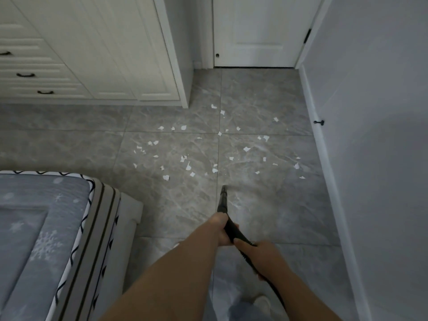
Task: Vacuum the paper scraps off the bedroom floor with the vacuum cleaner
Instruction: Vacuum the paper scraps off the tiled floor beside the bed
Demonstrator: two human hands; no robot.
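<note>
Several white paper scraps lie scattered over the grey marbled tile floor, from the wardrobe corner across to the right wall. I hold a black vacuum wand with both hands, its nozzle tip pointing down at the floor just short of the nearest scraps. My left hand grips the wand further forward. My right hand grips the black handle behind it, where the black hose trails back toward my body. The vacuum's body is out of view.
A bed with a grey snowflake cover fills the lower left. A white wardrobe with drawers stands at the back left, a closed white door straight ahead. A white wall with baseboard and a black door stop runs along the right.
</note>
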